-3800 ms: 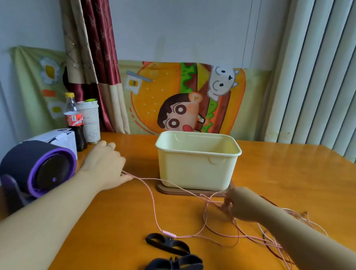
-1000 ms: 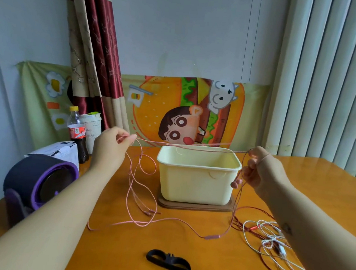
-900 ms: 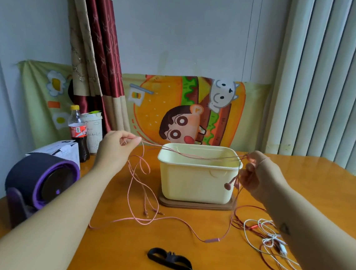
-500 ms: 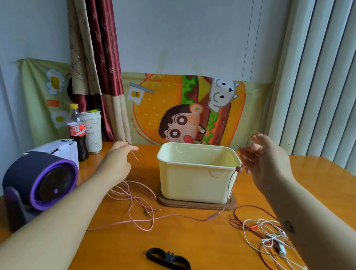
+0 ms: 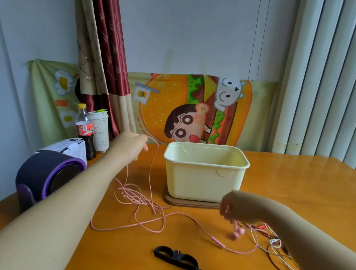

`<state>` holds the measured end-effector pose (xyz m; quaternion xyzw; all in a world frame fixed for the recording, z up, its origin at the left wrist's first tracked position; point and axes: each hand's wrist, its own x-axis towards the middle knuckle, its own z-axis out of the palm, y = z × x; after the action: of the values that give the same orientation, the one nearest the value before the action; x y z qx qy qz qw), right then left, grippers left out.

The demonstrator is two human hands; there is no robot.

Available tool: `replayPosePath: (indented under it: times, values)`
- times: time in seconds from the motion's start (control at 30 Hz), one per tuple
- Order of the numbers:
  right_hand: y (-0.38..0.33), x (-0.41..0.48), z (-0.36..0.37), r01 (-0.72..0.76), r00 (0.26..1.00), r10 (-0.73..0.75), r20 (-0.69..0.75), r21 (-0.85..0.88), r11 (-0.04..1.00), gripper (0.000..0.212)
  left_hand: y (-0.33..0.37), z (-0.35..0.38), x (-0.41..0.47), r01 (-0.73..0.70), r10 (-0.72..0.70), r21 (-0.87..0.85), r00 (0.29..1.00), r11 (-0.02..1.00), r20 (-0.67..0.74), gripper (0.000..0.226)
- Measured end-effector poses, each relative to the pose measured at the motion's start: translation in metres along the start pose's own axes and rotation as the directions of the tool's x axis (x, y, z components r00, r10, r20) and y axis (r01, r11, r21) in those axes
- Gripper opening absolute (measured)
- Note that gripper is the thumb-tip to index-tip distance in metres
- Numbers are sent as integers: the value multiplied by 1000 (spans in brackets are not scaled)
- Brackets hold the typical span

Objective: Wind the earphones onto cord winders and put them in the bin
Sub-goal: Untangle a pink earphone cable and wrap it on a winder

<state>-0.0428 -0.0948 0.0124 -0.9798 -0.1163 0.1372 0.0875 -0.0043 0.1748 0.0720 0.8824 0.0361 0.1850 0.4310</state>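
Observation:
A pink earphone cord [image 5: 144, 201] lies in loose loops on the orange table, left of the pale yellow bin [image 5: 204, 181]. My left hand [image 5: 131, 145] is raised beside the bin and pinches one end of the cord, which hangs down to the table. My right hand [image 5: 236, 208] is low in front of the bin's right corner, fingers curled. The blurred pink earbuds [image 5: 237, 233] dangle just under it on their cord. Two black cord winders [image 5: 176, 257] lie at the near edge. A tangle of red and white earphones [image 5: 275, 244] sits under my right forearm.
The bin stands on a brown wooden mat [image 5: 188, 203]. At the left are a purple speaker [image 5: 47, 174], a white box [image 5: 67, 148], a cola bottle [image 5: 84, 130] and a paper cup [image 5: 100, 130]. A curtain and a cartoon cloth hang behind the table.
My right hand has dropped from beside the bin's rim down to the table with the earbuds. My left hand has risen, lifting its end of the pink cord.

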Motion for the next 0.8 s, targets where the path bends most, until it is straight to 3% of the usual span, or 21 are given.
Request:
replayPosePath:
  times: [0.07,0.17,0.27,0.33,0.43,0.53,0.63,0.7,0.73,0.8]
  values:
    - [1,1,12,-7,1000,8,26,-33,999,41,-9,2,4,115,-109,-210,993,971,41,27]
    - [-1,3,21,15,1000,-13,18,-128,992,60,-16,-1,4,122,-118,-296,993,947,30,31]
    - [-11,5,11,12,988,-62,-139,-335,942,51,-19,-7,3,53,-60,-286,998,957,-15,35]
    - [-31,7,1,25,947,-135,-291,-352,936,45,-19,-8,4,50,-59,-320,998,946,-17,35]
    - [-71,16,-3,219,881,-256,-398,-136,966,37,-12,-6,3,76,-72,-457,997,886,27,36]
    - [-109,25,6,447,876,-379,-299,205,871,55,5,-2,-4,137,-69,-680,990,720,127,36]
    - [-127,43,13,450,888,-344,-306,426,785,74,24,-4,-10,202,-15,-839,974,506,225,36]
    - [-133,55,24,430,879,-217,-424,511,745,64,36,-6,-12,199,23,-889,973,413,228,36]
    - [-135,58,30,441,840,-129,-526,525,728,53,40,-8,-12,175,32,-900,978,398,205,35]
    - [-129,55,46,513,677,-59,-733,414,752,33,45,-12,-10,115,36,-895,989,430,144,35]
